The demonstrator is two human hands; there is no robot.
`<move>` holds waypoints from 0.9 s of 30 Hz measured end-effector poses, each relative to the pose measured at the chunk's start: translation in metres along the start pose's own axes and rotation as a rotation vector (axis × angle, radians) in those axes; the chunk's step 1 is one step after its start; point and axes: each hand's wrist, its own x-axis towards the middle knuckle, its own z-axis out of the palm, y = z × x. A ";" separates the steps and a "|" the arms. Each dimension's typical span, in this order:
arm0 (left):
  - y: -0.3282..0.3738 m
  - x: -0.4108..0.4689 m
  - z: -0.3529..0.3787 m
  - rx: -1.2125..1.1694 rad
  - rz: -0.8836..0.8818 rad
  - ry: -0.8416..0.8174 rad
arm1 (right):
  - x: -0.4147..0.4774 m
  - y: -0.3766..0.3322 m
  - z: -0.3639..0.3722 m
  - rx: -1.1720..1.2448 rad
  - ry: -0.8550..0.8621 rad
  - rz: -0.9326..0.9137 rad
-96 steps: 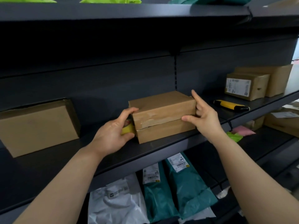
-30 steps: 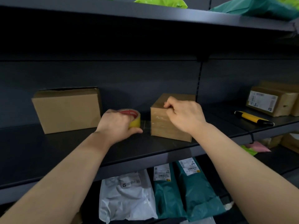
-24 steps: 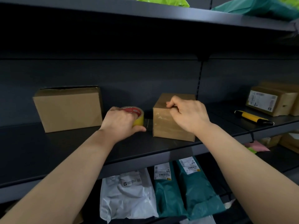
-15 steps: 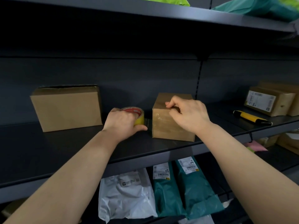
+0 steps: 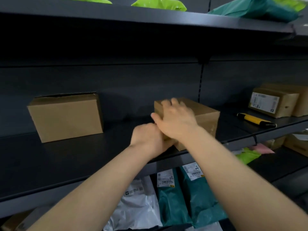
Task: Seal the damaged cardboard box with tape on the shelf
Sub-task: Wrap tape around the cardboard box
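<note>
Your right hand [image 5: 176,119] lies flat, fingers spread, on the plain brown cardboard box [image 5: 206,114]. Your left hand [image 5: 146,139] curls at its near corner, but the blur hides any grasp.

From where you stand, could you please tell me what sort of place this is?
Probably a parcel storeroom: dark metal shelving, a labelled cardboard box, and teal mailer bags with shipping labels below.

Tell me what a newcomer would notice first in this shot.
Two bare hands meet at a small cardboard box in the middle: the right hand lies spread on its top, and the left hand is bunched at its near left corner. A larger plain box stands to the left, and a yellow utility knife lies to the right.
</note>
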 end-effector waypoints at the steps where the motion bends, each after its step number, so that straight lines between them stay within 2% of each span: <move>1: 0.004 -0.001 0.002 -0.067 0.012 -0.031 | -0.002 -0.004 0.008 -0.014 -0.021 0.021; 3: -0.002 -0.006 0.006 -0.205 0.130 -0.067 | -0.004 0.002 0.014 -0.077 -0.029 0.003; 6: -0.027 -0.012 0.001 -0.256 0.356 -0.143 | -0.003 0.021 0.008 0.025 -0.079 -0.058; 9: -0.033 -0.015 -0.012 -0.133 0.454 -0.154 | -0.002 0.031 0.007 0.209 -0.068 -0.115; 12: -0.038 -0.014 -0.020 0.030 0.505 -0.069 | -0.005 0.039 0.004 0.212 -0.017 -0.153; 14: -0.058 -0.009 -0.025 0.229 0.450 0.031 | -0.011 0.045 -0.001 0.175 0.013 -0.175; 16: -0.086 -0.007 -0.029 0.364 0.306 0.009 | -0.018 0.051 -0.008 0.271 -0.010 -0.190; 18: -0.099 -0.009 -0.024 0.348 0.268 -0.077 | -0.022 0.060 -0.015 0.364 -0.054 -0.178; 20: -0.099 -0.013 -0.015 0.297 0.352 -0.186 | -0.023 0.069 -0.018 0.377 -0.035 -0.162; 22: -0.103 -0.015 -0.011 0.245 0.376 -0.200 | -0.026 0.076 -0.017 0.407 -0.006 -0.138; 27: -0.114 -0.005 -0.012 0.362 0.207 0.096 | -0.035 0.081 -0.014 0.475 -0.010 -0.185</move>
